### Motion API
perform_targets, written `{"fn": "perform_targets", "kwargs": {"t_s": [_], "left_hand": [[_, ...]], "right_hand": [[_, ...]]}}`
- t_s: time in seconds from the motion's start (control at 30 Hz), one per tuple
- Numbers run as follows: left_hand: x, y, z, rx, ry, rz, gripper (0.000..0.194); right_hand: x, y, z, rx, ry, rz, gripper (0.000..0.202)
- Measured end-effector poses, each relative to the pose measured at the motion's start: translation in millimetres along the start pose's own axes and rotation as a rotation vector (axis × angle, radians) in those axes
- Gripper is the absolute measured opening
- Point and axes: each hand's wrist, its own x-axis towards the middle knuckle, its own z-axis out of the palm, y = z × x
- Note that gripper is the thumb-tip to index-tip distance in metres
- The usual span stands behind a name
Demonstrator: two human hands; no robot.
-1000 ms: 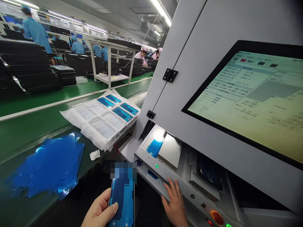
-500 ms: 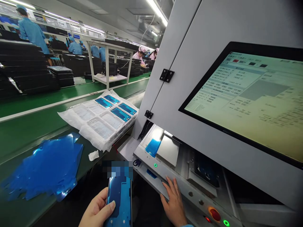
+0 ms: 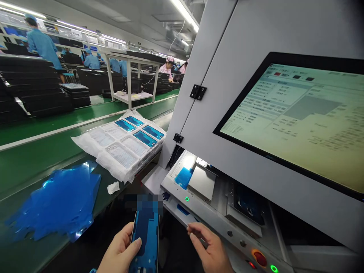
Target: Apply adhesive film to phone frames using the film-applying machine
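My left hand (image 3: 121,248) grips a phone back panel (image 3: 144,242) covered in blue film, with the thumb across its face. The panel is upright, its top end blurred out. To its right, my right hand (image 3: 209,246) hangs in front of the machine's front rail (image 3: 210,212). Its fingers are loosely curled, thumb and forefinger a little apart, and I see nothing between them. Inside the machine bay, a pale metal plate (image 3: 202,182) lies beside a piece of blue film (image 3: 184,176). Further right, a dark panel (image 3: 247,206) sits on a fixture.
A white-lined tray (image 3: 125,153) holds several blue-filmed panels in its far pockets. Loose blue film sheets (image 3: 62,201) are heaped at left, near a crumpled white scrap (image 3: 113,187). A red button (image 3: 259,258) juts from the rail beneath the screen (image 3: 295,113). Co-workers (image 3: 42,41) are in the background.
My right hand has lifted off the machine's front rail and drawn down, its fingers curling. My left hand and the panel have shifted slightly right.
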Motion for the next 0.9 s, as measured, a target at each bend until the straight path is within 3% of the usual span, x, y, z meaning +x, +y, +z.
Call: {"fn": "perform_targets", "kwargs": {"t_s": [0.1,0.17,0.27,0.37,0.6,0.9], "left_hand": [[7.2,-6.3,1.6,0.098,-0.042,-0.006,0.046],[11.3,-10.2,1.5,0.182,-0.061,0.023,0.045],[14.4,-13.8,0.3,0.304,-0.048,0.081,0.036],[14.8,-15.9,-1.7,0.348,-0.016,0.102,0.03],[14.6,-19.5,-6.3,0.352,0.008,0.085,0.03],[17.7,-19.2,0.1,0.396,-0.043,0.042,0.023]], "right_hand": [[6.2,-68.9,-1.0,0.041,-0.27,-0.32,0.019],[12.2,-91.5,10.0,0.017,-0.433,-0.463,0.021],[20.5,-92.7,38.4,-0.151,-0.658,-0.661,0.018],[24.8,-79.7,64.3,-0.35,-0.818,-0.739,0.015],[27.1,-69.0,85.9,-0.475,-0.977,-0.769,0.014],[29.8,-64.5,79.0,-0.436,-0.887,-0.897,0.015]]}}
